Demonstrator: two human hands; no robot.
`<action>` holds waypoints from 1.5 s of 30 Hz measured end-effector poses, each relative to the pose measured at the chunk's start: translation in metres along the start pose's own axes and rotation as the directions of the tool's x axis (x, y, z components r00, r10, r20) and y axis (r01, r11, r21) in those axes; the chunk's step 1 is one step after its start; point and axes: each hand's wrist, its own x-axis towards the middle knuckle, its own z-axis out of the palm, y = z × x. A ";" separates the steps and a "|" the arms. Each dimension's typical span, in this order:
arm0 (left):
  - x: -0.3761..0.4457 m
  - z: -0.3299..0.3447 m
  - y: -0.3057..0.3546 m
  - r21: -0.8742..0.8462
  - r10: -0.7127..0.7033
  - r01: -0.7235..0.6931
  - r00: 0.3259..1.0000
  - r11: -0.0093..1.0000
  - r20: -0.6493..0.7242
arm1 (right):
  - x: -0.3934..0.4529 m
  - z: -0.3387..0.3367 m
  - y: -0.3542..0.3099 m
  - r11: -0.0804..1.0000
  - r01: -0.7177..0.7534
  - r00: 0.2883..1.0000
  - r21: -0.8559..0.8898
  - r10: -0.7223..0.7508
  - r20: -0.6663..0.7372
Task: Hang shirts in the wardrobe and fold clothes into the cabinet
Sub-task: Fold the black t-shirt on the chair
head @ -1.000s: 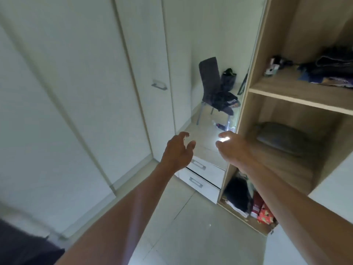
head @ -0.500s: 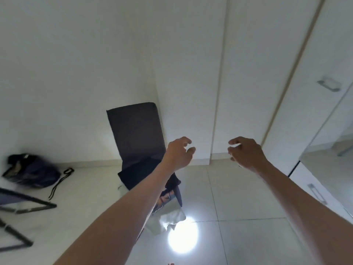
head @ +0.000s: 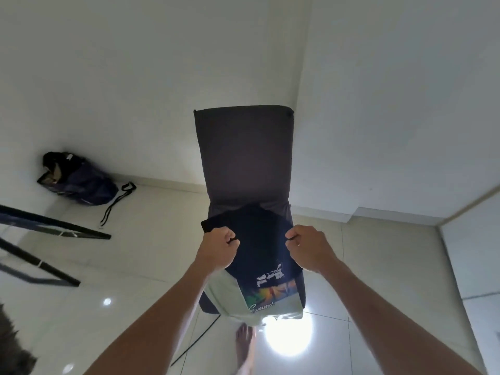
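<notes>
A dark navy T-shirt [head: 261, 247] with a colourful print and the word "Summer" lies on the seat of a dark grey chair [head: 243, 158]. My left hand [head: 217, 249] grips its left edge near the shoulder. My right hand [head: 308, 247] pinches the shirt's right edge. A pale mint garment [head: 224, 296] lies under the navy shirt on the seat and hangs over the front. The wardrobe and cabinet are out of view.
A dark bag [head: 78, 182] with a loose strap sits on the floor by the left wall. Black metal frame legs [head: 48, 231] cross the left side. My bare foot [head: 244, 345] stands on the glossy tiled floor beside a bright light reflection [head: 288, 336]. White wall panels rise behind.
My view has swung from the wardrobe shelves round to the chair. Both hands, empty and loosely curled before, have reached down and taken hold of the navy T-shirt's two sides.
</notes>
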 end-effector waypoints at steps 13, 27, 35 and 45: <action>0.316 0.111 -0.108 0.198 -0.084 0.046 0.979 0.979 0.186 | 0.295 0.168 0.039 0.971 -0.234 0.962 -0.054 0.240 0.130; 0.391 0.191 -0.159 0.172 -0.133 0.095 0.965 0.980 0.228 | 0.362 0.257 0.075 0.911 -0.378 0.924 0.168 0.381 0.013; 0.333 0.143 -0.120 -0.138 -0.042 0.063 0.988 0.988 0.145 | 0.307 0.201 0.041 0.867 -0.235 0.970 0.440 0.237 0.051; 0.173 0.017 -0.007 -0.403 0.249 -0.121 0.927 0.907 0.282 | 0.158 0.046 -0.041 0.869 0.135 0.991 0.477 -0.122 -0.058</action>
